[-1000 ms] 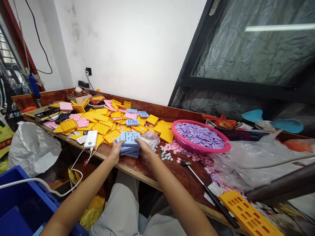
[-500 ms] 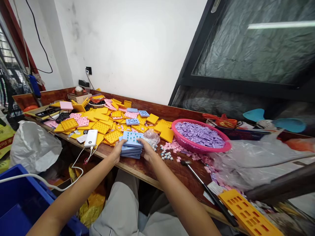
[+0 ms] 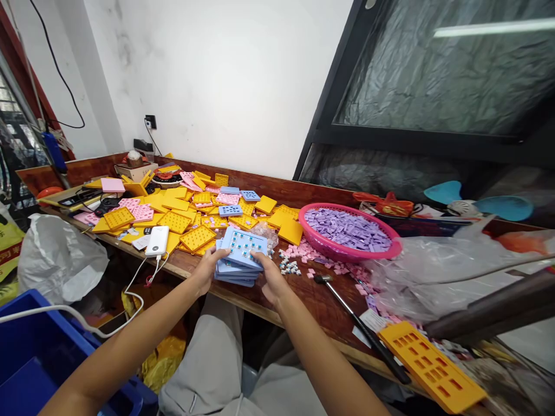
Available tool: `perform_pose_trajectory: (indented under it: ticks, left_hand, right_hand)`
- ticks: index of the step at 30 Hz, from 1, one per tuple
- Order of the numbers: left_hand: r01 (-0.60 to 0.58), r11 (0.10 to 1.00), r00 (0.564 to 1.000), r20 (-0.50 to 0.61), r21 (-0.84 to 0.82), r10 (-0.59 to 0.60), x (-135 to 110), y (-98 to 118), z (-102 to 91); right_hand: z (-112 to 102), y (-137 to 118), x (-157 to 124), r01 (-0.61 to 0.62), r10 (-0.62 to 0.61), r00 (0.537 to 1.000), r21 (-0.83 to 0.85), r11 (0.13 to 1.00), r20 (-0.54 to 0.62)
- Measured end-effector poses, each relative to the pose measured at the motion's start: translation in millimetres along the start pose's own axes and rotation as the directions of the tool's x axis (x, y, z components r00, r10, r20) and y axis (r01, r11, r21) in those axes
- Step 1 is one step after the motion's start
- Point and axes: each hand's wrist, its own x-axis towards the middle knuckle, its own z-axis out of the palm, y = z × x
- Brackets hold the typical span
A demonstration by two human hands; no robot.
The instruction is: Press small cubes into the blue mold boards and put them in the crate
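Both my hands grip a stack of light blue perforated plastic plates at the front edge of a wooden workbench. My left hand holds the stack's left side, and my right hand presses its right side. The top blue plate sits tilted on the stack, with small pale pieces set in its holes. A transparent bag of small pieces lies just beyond my right hand. A heap of yellow and pink perforated plates spreads behind and left of my hands.
A pink basket of lilac pieces stands to the right, with loose pink pieces beside it. A hammer lies on the bench. There are also a white power bank, a yellow slotted plate and a blue crate.
The top blue plate has gone from lying flat to tilted and turned on the stack. My hands have shifted with the stack, and the view has swung slightly.
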Motion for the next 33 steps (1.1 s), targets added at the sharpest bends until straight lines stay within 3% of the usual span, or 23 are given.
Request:
perform_pose_trajectory:
  ticks: [3,6,13,21,24,27,33]
  left_hand:
    - [0.062,0.998,0.998,-0.027,-0.019,-0.062,-33,3,6.1]
    - [0.123,0.992,0.991,0.051,-0.023,-0.122,-70,-6,0.3]
    - [0.259,0.965,0.959,0.105,0.041,-0.262,-160,-30,-39.5]
    - [0.367,0.93,0.919,0.154,-0.001,-0.362,-243,-7,-81.1]
    - [0.411,0.91,0.911,0.064,-0.06,-0.408,-267,-7,-96.3]
    - [0.441,0.888,0.881,-0.129,-0.128,-0.456,-286,-12,-102.5]
    - [0.364,0.899,0.775,-0.457,-0.242,-0.437,-305,-7,-105.4]
  right_hand:
    - [-5,9,-31,-0.025,0.025,1.0,0.003,1.0,0.019]
    - [-7,27,-66,0.005,-0.007,0.999,0.051,0.999,0.038]
    - [-5,85,-142,-0.057,0.048,0.994,0.097,0.994,0.101]
    - [21,141,-181,-0.17,0.101,0.948,0.211,0.963,0.301]
    - [32,154,-185,-0.241,0.132,0.902,0.227,0.944,0.41]
    - [39,166,-186,-0.29,0.18,0.856,0.163,0.943,0.484]
    - [64,183,-182,-0.271,0.231,0.848,0.015,0.962,0.478]
